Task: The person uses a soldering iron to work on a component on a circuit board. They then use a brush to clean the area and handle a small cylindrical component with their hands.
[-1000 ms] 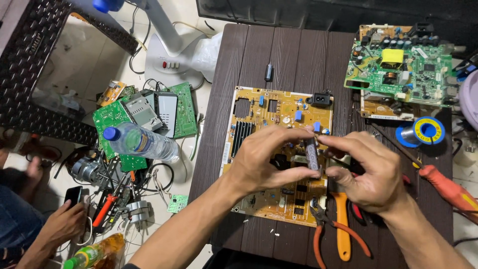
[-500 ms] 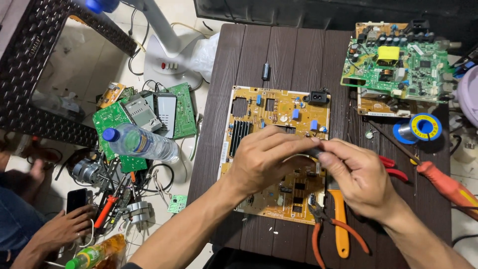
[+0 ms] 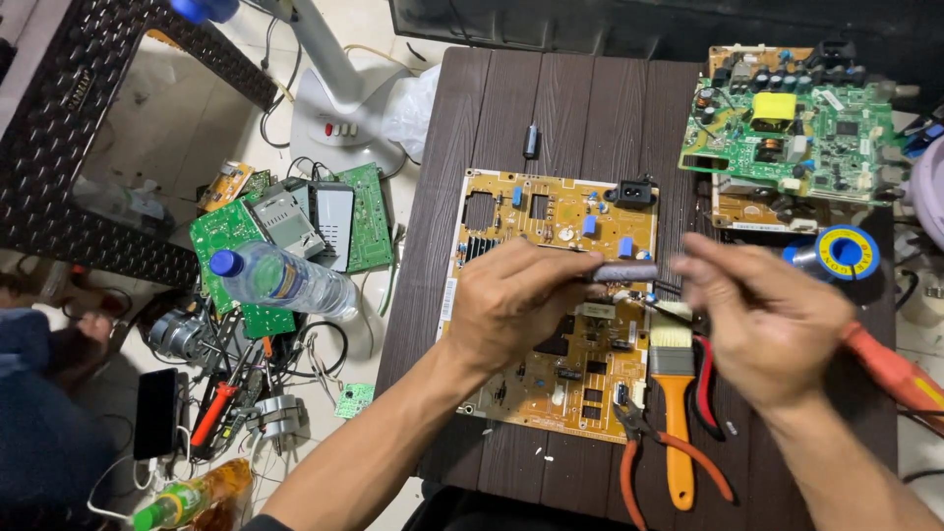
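- The left hand (image 3: 511, 300) is holding a small dark cylindrical component (image 3: 624, 269) over the upper middle of the yellow circuit board (image 3: 551, 211); its grip is closing tightly round the near end, with the far end pointing toward the right hand.
- The right hand (image 3: 762, 315) is hovering just beside the free end of the component, its fingers (image 3: 703, 258) loosely curled and blurred; whether its grip is holding anything cannot be told.
- The board is lying flat on the dark slatted surface (image 3: 570, 98), with the hands working above it, not on it.
- In the inspector's judgement, the step is going best if the left grip is staying firm and level while the right hand is taking the free end squarely, without twisting the leads.
- The person is advised to be keeping the part over the board, so that a slip is landing on it and not on the floor.
- The orange-handled brush (image 3: 674, 393) and the red-handled pliers (image 3: 678, 447) are lying near the right wrist; both are within reach and are posing a snagging risk.
- A green circuit board (image 3: 787, 128) and a solder spool (image 3: 848, 252) are lying well apart at the far right.
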